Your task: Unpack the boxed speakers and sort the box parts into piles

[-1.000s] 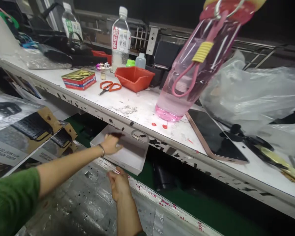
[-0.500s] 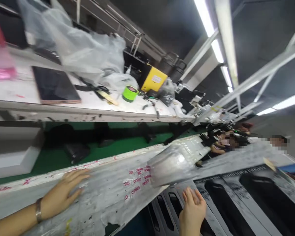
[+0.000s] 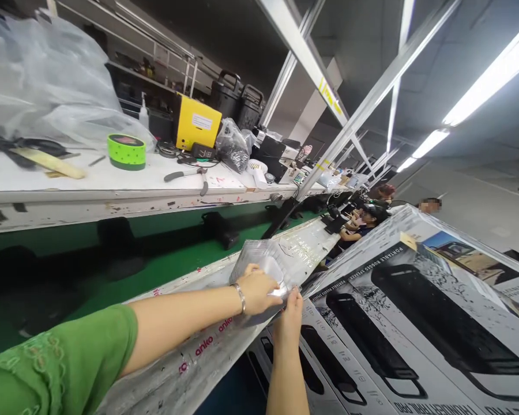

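A stack of clear plastic trays [image 3: 271, 265] lies on the plastic-wrapped ledge [image 3: 199, 351] beside the green conveyor belt [image 3: 155, 271]. My left hand [image 3: 259, 290] reaches across and pinches the near edge of the top tray, fingers closed on it. My right hand [image 3: 290, 314] comes up from below and grips the stack's lower right corner. A bracelet sits on my left wrist. Printed speaker boxes [image 3: 398, 323] lie flat just right of both hands.
A white bench [image 3: 90, 184] behind the belt holds a green tape roll [image 3: 127, 151], a yellow box [image 3: 196, 129], pliers [image 3: 190, 174], plastic bags [image 3: 38, 86] and black cases [image 3: 237, 104]. Other people [image 3: 367, 222] work far down the line. Dark objects ride the belt.
My view swung right along the line. My left hand left the ledge and crossed to the clear trays; my right hand rose from the boxes to grip them too.
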`<state>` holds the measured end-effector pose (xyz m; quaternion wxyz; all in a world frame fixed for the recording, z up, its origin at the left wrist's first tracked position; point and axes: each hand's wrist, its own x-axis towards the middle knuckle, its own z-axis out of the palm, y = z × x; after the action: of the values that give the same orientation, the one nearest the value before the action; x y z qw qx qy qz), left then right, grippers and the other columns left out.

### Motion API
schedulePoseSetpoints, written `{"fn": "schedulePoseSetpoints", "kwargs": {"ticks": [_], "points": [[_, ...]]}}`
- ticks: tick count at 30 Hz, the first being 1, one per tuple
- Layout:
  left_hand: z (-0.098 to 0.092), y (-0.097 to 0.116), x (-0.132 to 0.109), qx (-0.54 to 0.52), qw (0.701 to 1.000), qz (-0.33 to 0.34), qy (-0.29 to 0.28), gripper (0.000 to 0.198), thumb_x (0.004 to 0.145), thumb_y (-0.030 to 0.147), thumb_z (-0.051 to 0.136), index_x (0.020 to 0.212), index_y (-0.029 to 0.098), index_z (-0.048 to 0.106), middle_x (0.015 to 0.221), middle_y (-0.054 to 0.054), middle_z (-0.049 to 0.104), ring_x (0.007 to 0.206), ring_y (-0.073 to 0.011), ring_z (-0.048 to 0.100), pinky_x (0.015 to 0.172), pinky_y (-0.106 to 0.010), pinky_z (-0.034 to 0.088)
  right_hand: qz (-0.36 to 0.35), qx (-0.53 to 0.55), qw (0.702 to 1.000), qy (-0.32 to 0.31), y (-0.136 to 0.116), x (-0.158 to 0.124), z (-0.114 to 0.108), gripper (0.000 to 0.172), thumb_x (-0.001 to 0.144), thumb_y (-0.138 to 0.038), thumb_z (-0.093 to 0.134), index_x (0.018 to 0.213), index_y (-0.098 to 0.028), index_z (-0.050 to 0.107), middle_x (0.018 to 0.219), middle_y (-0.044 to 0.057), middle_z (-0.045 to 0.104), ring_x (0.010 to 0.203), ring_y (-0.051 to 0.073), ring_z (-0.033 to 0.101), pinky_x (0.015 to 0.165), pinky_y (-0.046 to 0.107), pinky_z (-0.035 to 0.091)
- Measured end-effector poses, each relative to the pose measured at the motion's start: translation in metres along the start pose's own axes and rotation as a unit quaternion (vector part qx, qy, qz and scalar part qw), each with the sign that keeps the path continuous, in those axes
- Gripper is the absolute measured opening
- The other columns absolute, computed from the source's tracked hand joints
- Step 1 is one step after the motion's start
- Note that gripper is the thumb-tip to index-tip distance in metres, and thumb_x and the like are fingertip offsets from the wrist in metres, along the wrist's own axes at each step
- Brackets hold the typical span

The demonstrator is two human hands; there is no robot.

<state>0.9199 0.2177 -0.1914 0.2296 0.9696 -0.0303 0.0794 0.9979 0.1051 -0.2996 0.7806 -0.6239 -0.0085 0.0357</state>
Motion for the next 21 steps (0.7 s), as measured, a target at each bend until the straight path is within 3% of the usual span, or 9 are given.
{"fn": "schedulePoseSetpoints", "kwargs": {"ticks": [3,7,13,16,18,21], "points": [[0.003,-0.006,0.018,0.017,0.999,-0.034,-0.03,0.036,0.091,0.04,0.046,0.072,0.02,0.07,0.071,-0.002,0.072,0.08,-0.0176,0.062,0.097,-0.044,0.028,0.018,0.024,0.999,-0.017,-0.002,-0.01,0.006,0.072,0.077,-0.066,0.052,0.134,-0.022,0.041,0.137,0.012,0.051,0.123,0.026,0.05,0.098,0.039,0.044],[-0.005,-0.012,0.03,0.039,0.997,-0.046,-0.058,0.038,0.087,0.041,0.05,0.061,0.019,0.068,0.063,-0.001,0.069,0.068,-0.0158,0.061,0.09,-0.04,0.033,0.025,0.055,0.997,-0.05,-0.009,-0.019,0.01,0.068,0.078,-0.063,0.056,0.133,-0.025,0.042,0.136,0.01,0.052,0.122,0.025,0.05,0.102,0.041,0.04],[-0.007,-0.007,0.033,0.123,0.991,-0.021,-0.056,0.03,0.087,0.029,0.05,0.074,0.013,0.072,0.076,-0.014,0.072,0.086,-0.0287,0.065,0.087,-0.042,0.038,0.03,0.096,0.992,-0.073,-0.011,-0.023,0.011,0.067,0.072,-0.043,0.068,0.129,-0.022,0.041,0.13,0.011,0.055,0.118,0.024,0.053,0.104,0.042,0.038],[-0.008,-0.008,0.028,0.142,0.989,-0.01,-0.043,0.027,0.086,0.025,0.052,0.076,0.01,0.072,0.074,-0.014,0.072,0.086,-0.0296,0.065,0.086,-0.04,0.041,0.023,0.117,0.992,-0.05,-0.004,-0.021,0.017,0.068,0.066,-0.034,0.068,0.126,-0.02,0.041,0.124,0.01,0.056,0.116,0.025,0.053,0.106,0.044,0.035],[-0.018,-0.008,0.027,0.143,0.989,-0.012,-0.028,0.025,0.085,0.024,0.053,0.073,0.011,0.071,0.073,-0.013,0.072,0.082,-0.0278,0.066,0.081,-0.037,0.044,0.013,0.138,0.99,-0.03,0.001,-0.021,0.021,0.069,0.062,-0.03,0.066,0.124,-0.021,0.04,0.125,0.01,0.053,0.115,0.024,0.052,0.106,0.044,0.034],[-0.05,-0.004,0.032,0.126,0.992,-0.013,0.017,0.031,0.09,0.027,0.046,0.075,0.015,0.069,0.077,-0.008,0.073,0.077,-0.0225,0.066,0.07,-0.032,0.045,0.01,0.133,0.991,0.016,0.003,-0.022,0.021,0.068,0.056,-0.028,0.065,0.119,-0.022,0.041,0.119,0.006,0.052,0.108,0.021,0.052,0.103,0.041,0.035]]}}
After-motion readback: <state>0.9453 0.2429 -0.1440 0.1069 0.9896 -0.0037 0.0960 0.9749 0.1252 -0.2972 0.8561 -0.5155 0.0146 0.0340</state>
